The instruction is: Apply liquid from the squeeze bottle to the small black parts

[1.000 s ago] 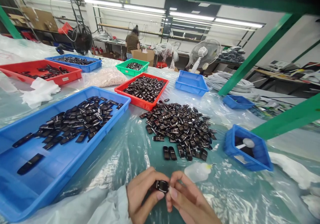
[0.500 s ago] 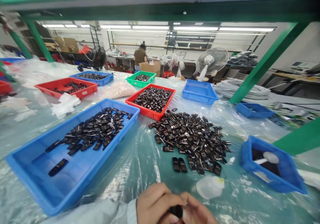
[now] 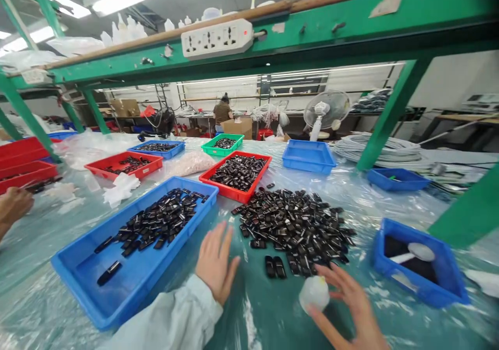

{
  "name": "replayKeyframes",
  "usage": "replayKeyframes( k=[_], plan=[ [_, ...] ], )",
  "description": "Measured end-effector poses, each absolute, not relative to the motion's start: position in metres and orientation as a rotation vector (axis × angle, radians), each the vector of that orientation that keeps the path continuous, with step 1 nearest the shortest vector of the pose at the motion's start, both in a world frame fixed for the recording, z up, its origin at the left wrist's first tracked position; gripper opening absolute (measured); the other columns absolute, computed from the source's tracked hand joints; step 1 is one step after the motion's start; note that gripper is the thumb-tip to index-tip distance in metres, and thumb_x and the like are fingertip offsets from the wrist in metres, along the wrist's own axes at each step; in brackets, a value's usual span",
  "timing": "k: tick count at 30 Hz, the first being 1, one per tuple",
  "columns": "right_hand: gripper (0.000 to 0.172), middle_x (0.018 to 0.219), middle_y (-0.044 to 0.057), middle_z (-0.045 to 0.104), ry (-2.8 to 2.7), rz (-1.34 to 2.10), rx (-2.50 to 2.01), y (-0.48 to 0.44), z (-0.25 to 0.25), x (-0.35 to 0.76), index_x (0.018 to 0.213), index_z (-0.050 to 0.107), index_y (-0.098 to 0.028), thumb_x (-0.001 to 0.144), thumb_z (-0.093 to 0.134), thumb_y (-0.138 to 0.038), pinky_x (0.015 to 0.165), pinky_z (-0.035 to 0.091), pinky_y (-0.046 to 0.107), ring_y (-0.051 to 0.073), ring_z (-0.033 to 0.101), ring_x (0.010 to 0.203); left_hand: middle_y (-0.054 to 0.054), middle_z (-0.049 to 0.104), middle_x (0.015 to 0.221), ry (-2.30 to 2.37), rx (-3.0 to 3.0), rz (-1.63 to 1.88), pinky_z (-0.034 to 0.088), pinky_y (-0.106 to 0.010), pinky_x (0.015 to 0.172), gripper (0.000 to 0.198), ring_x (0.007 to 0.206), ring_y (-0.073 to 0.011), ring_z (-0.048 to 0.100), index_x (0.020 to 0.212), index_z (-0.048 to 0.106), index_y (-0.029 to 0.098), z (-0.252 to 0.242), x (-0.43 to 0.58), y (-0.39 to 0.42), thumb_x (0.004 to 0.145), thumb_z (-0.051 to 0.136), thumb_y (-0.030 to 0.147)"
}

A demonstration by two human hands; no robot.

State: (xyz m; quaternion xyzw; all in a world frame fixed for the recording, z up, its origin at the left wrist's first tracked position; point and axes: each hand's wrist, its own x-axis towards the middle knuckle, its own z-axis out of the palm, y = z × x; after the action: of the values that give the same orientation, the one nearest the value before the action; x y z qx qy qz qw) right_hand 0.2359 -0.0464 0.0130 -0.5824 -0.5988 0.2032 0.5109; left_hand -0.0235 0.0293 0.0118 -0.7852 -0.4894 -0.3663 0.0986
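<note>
My left hand (image 3: 215,260) lies open and flat on the plastic-covered table, just right of the big blue tray (image 3: 78,267) that holds several small black parts (image 3: 156,222). My right hand (image 3: 351,300) is open with fingers spread, its tips touching a small translucent white bottle (image 3: 314,293). A loose pile of black parts (image 3: 292,225) lies just beyond both hands, with two parts (image 3: 274,267) set apart at its near edge. Neither hand holds a part.
A red tray (image 3: 234,176) of black parts, a green tray (image 3: 222,144), blue trays (image 3: 307,156) and a small blue bin (image 3: 421,267) with a white tool ring the pile. Another person's hand (image 3: 13,207) shows at the left edge; a person (image 3: 223,112) stands far back. Green frame posts (image 3: 390,116) rise at right.
My hands have come apart and no longer hold the black part they pinched together. The left went forward by the blue tray, the right to the white bottle. The view tilted up.
</note>
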Motion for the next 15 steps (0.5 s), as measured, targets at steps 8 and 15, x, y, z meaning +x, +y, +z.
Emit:
replayKeyframes(
  k=[8,15],
  plan=[
    [0.031,0.107,0.007,0.066,-1.509,0.757,-1.439,-0.044,0.017,0.229,0.105,0.055,-0.021,0.085,0.056,-0.046,0.081,0.050,0.029,0.023,0.063,0.094,-0.016,0.058,0.113,-1.422,-2.740,-1.138,0.046,-0.050,0.085,0.039,0.102,-0.0325,0.054,0.118,0.056,0.011,-0.001,0.040,0.030,0.094,0.045,0.039],
    [0.029,0.107,0.005,0.065,-1.510,0.779,-1.452,-0.049,0.021,0.226,0.108,0.056,-0.023,0.088,0.052,-0.044,0.079,0.050,0.027,0.021,0.063,0.096,-0.003,0.064,0.086,-1.635,-2.972,-1.428,0.047,-0.029,0.074,0.019,0.079,-0.0182,0.059,0.105,0.052,0.019,0.006,0.041,0.021,0.094,0.041,0.031]
  ],
)
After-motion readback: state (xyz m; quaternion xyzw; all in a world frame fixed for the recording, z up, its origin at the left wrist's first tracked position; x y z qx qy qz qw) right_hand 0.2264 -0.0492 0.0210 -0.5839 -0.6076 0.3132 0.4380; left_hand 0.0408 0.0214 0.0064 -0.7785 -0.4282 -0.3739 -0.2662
